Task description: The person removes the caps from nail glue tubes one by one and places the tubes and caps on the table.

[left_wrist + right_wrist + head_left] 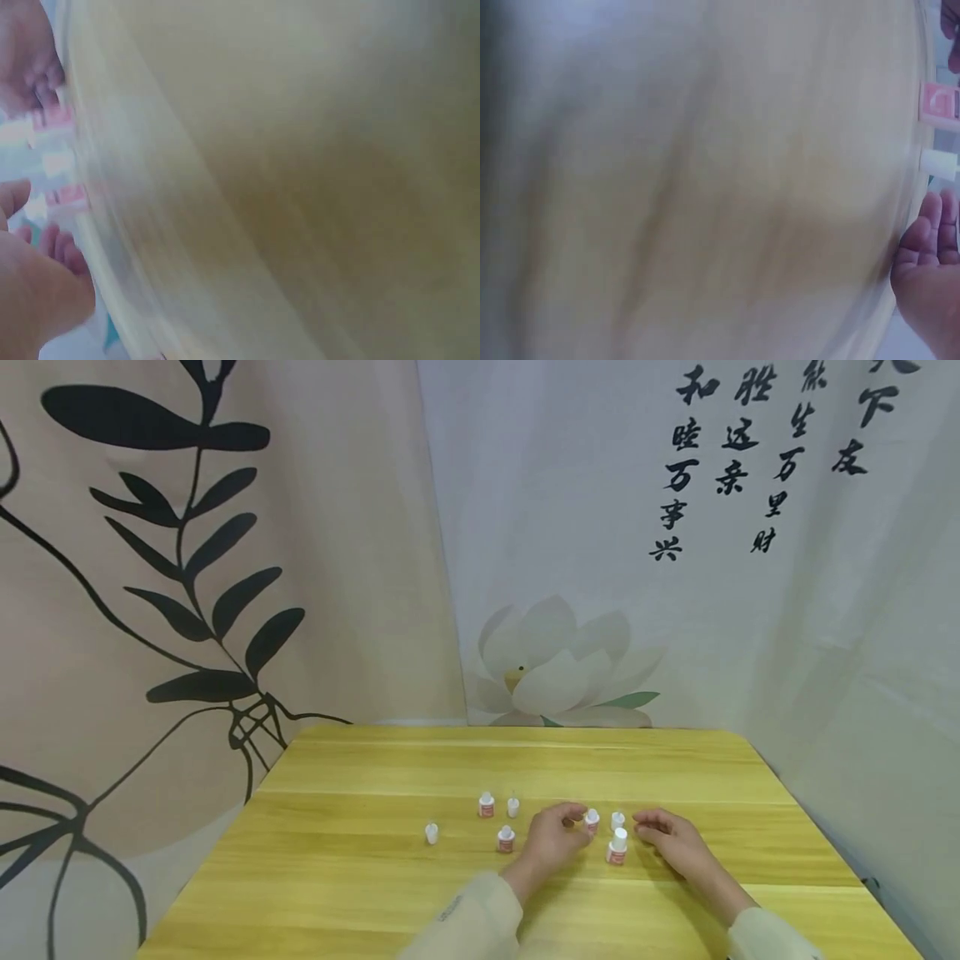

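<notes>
My left hand [551, 842] is beside a small white bottle with a red-pink label [592, 822]; its thumb and fingers are spread around the bottle's near side, and the bottle stands on the table. In the left wrist view, that bottle [67, 196] shows beyond the gap between thumb and fingers. My right hand [675, 842], fingers loosely bent and holding nothing, hovers just right of a small white cap [617, 821]. The cap [939, 164] has a thin stem in the right wrist view. Nearer me stands a taller-looking labelled bottle [617, 847] with a white top.
To the left stand two more labelled bottles, one farther back [487, 805] and one nearer [506, 839]. A white cap [513, 807] stands by the farther one, another white cap [431, 833] farther left. The wooden table [337, 877] meets a printed curtain [375, 568] behind.
</notes>
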`<state>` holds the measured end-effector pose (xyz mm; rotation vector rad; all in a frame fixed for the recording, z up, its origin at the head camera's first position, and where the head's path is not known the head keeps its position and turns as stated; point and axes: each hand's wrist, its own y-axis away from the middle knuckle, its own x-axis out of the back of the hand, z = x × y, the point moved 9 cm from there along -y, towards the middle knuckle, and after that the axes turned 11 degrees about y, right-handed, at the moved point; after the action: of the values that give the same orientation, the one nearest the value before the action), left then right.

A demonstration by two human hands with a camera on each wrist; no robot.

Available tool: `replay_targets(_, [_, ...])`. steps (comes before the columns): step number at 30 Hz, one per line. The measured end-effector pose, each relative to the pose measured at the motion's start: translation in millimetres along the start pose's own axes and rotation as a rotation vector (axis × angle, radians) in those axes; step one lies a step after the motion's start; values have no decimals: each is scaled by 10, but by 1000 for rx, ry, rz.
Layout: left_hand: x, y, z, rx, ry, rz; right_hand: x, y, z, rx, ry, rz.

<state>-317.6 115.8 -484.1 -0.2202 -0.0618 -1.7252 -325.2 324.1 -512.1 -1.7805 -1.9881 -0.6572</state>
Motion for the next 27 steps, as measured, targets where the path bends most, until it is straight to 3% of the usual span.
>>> replay_targets(5, [43, 110, 42, -30, -5, 74, 6, 79, 20, -32, -46, -4])
replay_targets(10, [135, 147, -5, -55, -10, 144, -21, 138, -10, -6, -60, -32])
replay_targets(15, [102, 166, -45, -43, 51, 74, -88, 171, -74, 53, -80, -93])
replay_targets(20, [3, 202, -62, 8, 97, -7, -181, 176, -126, 108, -113, -170])
replay_targets(27, [-108, 217, 27, -18, 125, -56, -271, 171, -146, 143, -168, -235])
